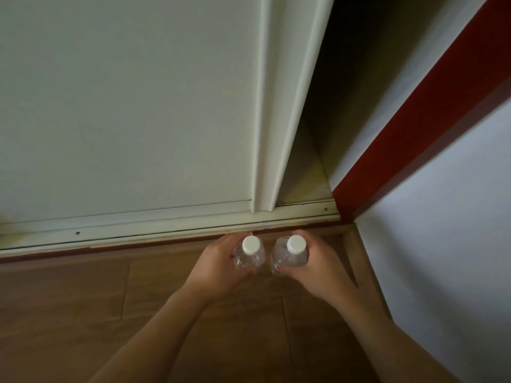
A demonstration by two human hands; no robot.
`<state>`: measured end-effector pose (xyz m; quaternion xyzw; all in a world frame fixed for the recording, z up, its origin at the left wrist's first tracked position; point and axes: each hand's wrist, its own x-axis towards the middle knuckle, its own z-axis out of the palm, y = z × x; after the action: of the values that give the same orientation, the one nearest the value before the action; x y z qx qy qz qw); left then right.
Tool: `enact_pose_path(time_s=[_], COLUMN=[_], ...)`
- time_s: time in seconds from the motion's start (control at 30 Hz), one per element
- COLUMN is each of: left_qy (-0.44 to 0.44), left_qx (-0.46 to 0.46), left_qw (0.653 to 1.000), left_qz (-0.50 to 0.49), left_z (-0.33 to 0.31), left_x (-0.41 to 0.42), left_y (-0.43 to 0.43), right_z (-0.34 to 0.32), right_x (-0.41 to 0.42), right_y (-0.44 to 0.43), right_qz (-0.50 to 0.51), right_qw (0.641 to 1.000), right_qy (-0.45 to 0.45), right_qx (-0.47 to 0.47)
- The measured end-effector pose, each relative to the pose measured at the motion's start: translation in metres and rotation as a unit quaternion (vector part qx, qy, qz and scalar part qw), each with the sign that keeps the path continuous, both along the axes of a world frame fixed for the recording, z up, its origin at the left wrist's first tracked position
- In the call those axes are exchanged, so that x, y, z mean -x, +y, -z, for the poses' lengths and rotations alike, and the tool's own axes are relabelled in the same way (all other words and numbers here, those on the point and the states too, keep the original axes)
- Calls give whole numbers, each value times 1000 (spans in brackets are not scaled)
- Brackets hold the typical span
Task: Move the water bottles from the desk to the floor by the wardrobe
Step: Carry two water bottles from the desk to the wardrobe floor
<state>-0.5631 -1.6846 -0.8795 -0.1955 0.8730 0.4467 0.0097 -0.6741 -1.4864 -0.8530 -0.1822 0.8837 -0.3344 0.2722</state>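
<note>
Clear plastic is catching the dim light as two white-capped water bottles are being lowered side by side toward the wooden floor (83, 299), just in front of the wardrobe's sliding-door track (138, 230). The left bottle (249, 254) is sitting in the left hand (218, 268), whose fingers are wrapped round its body; the right bottle (290, 254) is gripped the same way by the right hand (318, 269), thumb pressed to the near side. Both bottles are standing upright, close together but apart. Whether their bases are already touching the boards cannot be told, since the hands are covering them.

To finish the step cleanly, the person is probably best keeping both bottles vertical until the bases are resting flat, then opening the fingers outward, away from the narrow gap between the bottles, so neither one is getting knocked. Light, round bottles are likely to tip and roll. Behind them, one white wardrobe door (124, 106) is standing partly slid aside, leaving a dark opening (345, 92) beside a red door frame (414, 120).
</note>
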Motion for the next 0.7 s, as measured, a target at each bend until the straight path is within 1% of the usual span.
enact_pose_path(time_s=[0.13,0.27,0.37,0.57,0.7], left_qy=[-14,-27,-35,-55,-56], left_qx=[7,5,5,19,30], left_qw=[1000,1000,999,998,998], left_qz=[-1,-13,-14,-7,-7], left_z=[23,29,29,18,6], left_x=[4,2,3,-1,-3], left_y=[3,2,-1,0,-2], right_z=[22,35,40,30,14], right_x=[7,3,3,0,2], right_y=[2,2,0,-1,-1], right_qz=[4,-1,12,-7,-15], right_qw=[1000,1000,1000,999,999], right_qy=[-11,-14,-15,-13,-7], right_qx=[-5,-17,-6,-42,-44])
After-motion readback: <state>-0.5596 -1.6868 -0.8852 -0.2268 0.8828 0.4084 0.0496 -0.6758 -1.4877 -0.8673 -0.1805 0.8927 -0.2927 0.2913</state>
